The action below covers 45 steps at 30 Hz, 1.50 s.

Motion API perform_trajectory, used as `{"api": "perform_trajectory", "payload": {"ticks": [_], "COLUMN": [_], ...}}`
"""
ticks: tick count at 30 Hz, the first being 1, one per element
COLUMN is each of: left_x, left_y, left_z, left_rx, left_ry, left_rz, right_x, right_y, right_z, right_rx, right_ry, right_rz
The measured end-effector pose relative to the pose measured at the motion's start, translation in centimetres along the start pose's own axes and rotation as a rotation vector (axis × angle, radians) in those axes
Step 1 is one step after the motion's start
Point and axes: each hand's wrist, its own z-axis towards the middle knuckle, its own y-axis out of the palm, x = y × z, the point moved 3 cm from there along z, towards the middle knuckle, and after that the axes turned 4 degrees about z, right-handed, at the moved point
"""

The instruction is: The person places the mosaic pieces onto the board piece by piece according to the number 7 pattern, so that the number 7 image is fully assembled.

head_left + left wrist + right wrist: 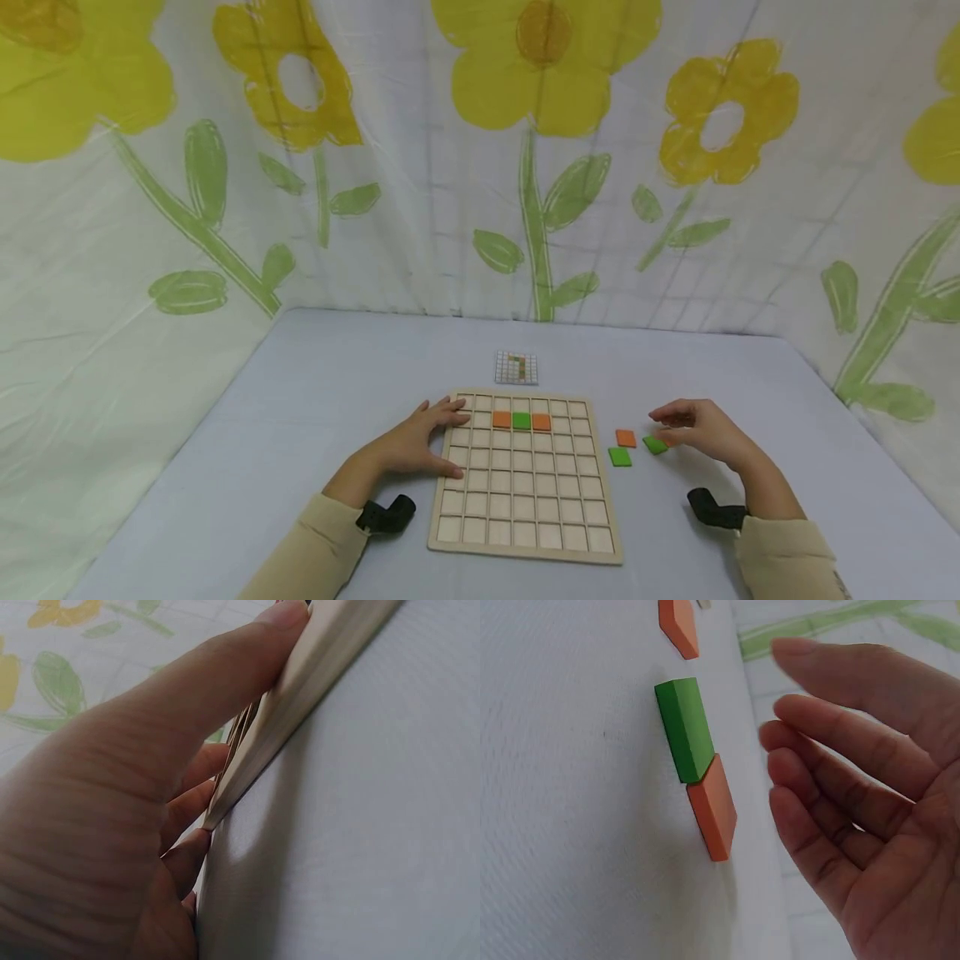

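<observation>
At the left, we see a beige sleeve (307, 542) and, at its cuff, a black wrist camera (388, 514). The left hand (408, 442) rests on the near-vertical left edge of a wooden board (522, 506), its fingers spread and relaxed, thumb and fingertips touching the rim without clenching. The board lies flat on the white table (360, 358), divided into small square compartments. In its second row from the far side, we find three tiles side by side: an orange tile (502, 420), a green tile (521, 421) and a second orange tile (541, 422). Just beyond the board's far edge lies a small card (516, 367) printed with a grid. Beside the board's right edge we note a loose orange tile (626, 438), with a loose green tile (620, 457) near it. Farther right, another green tile (655, 445) touches another orange tile (714, 810), as the right wrist view shows. Over this pair hangs the right hand (701, 429), fingers loosely bent, grasping nothing. Behind the table we observe a white sheet (420, 208) painted with yellow flowers.
</observation>
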Motion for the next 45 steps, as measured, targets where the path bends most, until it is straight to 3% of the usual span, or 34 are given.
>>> {"api": "perform_trajectory", "payload": {"ticks": [6,12,20,34,45], "left_x": [0.0,0.0,0.0,0.3,0.1], "left_y": [-0.1,-0.1,-0.2,-0.1,-0.1], "left_z": [0.1,0.1,0.0,-0.1,0.0], "left_rx": [0.005,0.004,0.008,0.003,0.001], "left_ry": [0.001,-0.004,-0.005,-0.004,0.002], "left_rz": [0.008,0.011,-0.002,-0.006,-0.006], "right_x": [0.2,0.3,-0.5,-0.4,-0.5], "right_y": [0.2,0.6,1.1,1.4,1.6], "right_z": [-0.1,-0.1,-0.1,0.0,0.1], "right_rx": [-0.039,-0.045,-0.019,0.007,-0.007], "right_ry": [-0.016,-0.020,-0.115,-0.046,-0.076], "right_rz": [-0.002,-0.072,-0.192,-0.250,-0.247]}}
